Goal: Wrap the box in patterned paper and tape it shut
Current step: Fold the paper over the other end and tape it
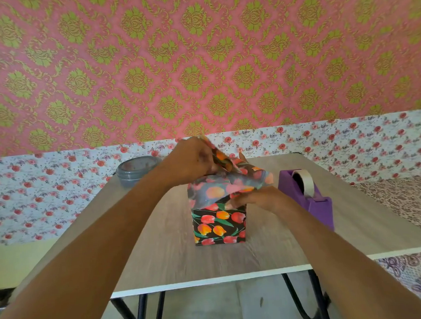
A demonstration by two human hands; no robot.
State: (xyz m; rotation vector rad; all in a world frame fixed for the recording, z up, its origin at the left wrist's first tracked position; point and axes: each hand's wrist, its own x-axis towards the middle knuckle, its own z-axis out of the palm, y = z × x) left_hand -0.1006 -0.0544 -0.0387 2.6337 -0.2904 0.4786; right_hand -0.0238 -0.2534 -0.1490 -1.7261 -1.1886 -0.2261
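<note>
A box [218, 225] stands upright in the middle of the wooden table [167, 261], its sides covered in black paper printed with red and orange tulips. Loose flaps of that paper [233, 180] stick up over the box's top. My left hand [192, 160] is above the far left of the top and pinches one raised flap. My right hand [255, 200] rests at the top front right edge, its fingers pressing a folded flap against the box.
A purple tape dispenser [308, 197] with a roll of tape stands just right of the box. A grey lidded tub [136, 170] sits at the table's far left. Patterned wall behind; the table's front edge is near me.
</note>
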